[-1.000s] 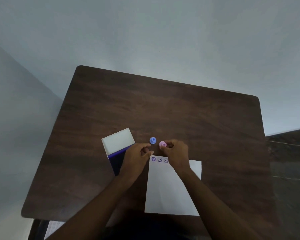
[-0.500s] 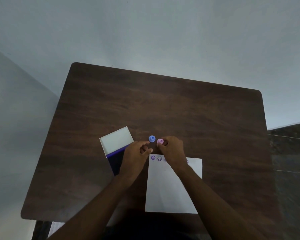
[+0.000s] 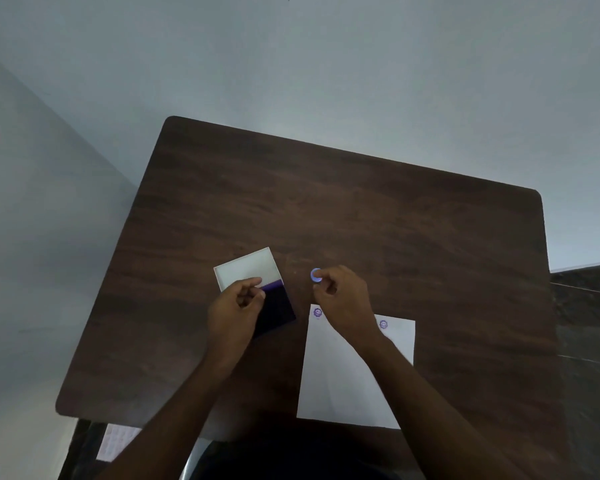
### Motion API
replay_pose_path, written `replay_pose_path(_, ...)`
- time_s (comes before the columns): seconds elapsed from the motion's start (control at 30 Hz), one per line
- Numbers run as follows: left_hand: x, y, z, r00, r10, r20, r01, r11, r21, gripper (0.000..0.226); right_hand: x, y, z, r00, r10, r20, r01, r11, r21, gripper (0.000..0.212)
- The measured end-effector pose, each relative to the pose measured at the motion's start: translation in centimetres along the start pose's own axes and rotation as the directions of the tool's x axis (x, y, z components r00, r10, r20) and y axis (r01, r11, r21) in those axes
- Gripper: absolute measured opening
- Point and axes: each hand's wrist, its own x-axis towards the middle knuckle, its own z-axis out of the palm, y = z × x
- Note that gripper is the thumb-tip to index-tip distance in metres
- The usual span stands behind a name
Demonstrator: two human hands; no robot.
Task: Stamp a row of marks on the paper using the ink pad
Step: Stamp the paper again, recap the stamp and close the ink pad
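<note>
The right hand [image 3: 343, 299] pinches a small round blue stamp [image 3: 316, 275] at its fingertips, the grip closed on it at the far end of the hand. The stamp shows its round end toward the camera, so its axis seems to run roughly upright, though it is too small to be sure. It sits just beyond the far edge of the paper [image 3: 343, 382], over bare bench [image 3: 361, 209].

The paper lies nearer the person than that grip, its long axis running from the person outward. Along its far edge two purple marks show: one mark [image 3: 317, 312] just nearer than the stamp and left of the wrist, the other [image 3: 383, 324] on the wrist's right. The hand hides the stretch between them. The marks look like small faces; no writing can be read.

Left of the stamp, the left hand [image 3: 236, 306] curls with thumb and fingers pinched together over the ink pad [image 3: 276, 313]; whether this grip holds anything cannot be told. The pad's case is open: the dark inked half lies under and right of this grip, the white lid [image 3: 246, 268] beyond it, empty inside.
</note>
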Motion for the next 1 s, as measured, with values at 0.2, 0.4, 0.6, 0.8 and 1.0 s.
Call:
replay_pose_path(0.2, 0.6, -1.1, -2.8, 0.983, -0.161, -0.093, 0.138, 0.967, -0.212, 0.032, 1.5, -4.2, 2.4, 0.963, -0.058, 0.264, 0.074, 0.996, -0.053, 0.031)
replay_pose_path(0.4, 1.1, -1.4, -4.2, 0.957, -0.258, -0.128, 0.202, 0.918, -0.341, 0.045, 3.0, -5.5, 4.4, 0.961, -0.055, 0.27, 0.094, 0.987, -0.134, 0.044)
replay_pose_path(0.6, 1.6, -1.7, -4.0, 0.948, -0.303, -0.095, 0.245, 0.89, -0.385, 0.047, 4.0, -5.6, 5.6, 0.959, -0.003, 0.285, 0.042, 0.991, -0.131, 0.038)
replay_pose_path(0.8, 1.6, -1.6, -3.8, 0.962, -0.275, -0.004, 0.251, 0.886, -0.391, 0.04, 3.7, -6.0, 5.1, 0.972, -0.002, 0.235, 0.009, 1.0, -0.03, 0.036)
replay_pose_path(1.0, 0.7, -0.6, -4.6, 0.961, -0.257, -0.106, 0.187, 0.879, -0.438, 0.039, 2.8, -5.6, 4.0, 0.984, 0.055, 0.168, -0.075, 0.991, 0.114, 0.036)
